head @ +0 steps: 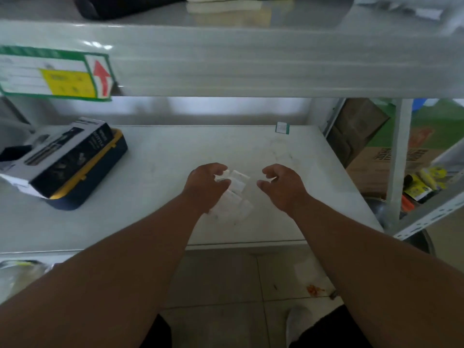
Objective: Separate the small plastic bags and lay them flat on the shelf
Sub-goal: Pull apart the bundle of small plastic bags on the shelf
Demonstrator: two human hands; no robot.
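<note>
Small clear plastic bags (232, 194) hang in a joined strip above the white shelf (175, 156), top pinched by left hand (204, 180) fingers (222, 182). Right hand (281, 184) loosely curled, empty; should pinch one bag, peel gently.

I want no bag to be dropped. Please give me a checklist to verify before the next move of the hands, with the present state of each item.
1. Left hand holds the small clear plastic bags: ok, fingers curl on them.
2. Right hand free to take a bag: ok, it holds nothing.
3. Bags separated: not ok, they overlap in one bunch.
4. Bare space on the white shelf: ok.
5. Black and yellow box apart from the hands: ok.
6. Number of bags: cannot tell, blurred.
</note>
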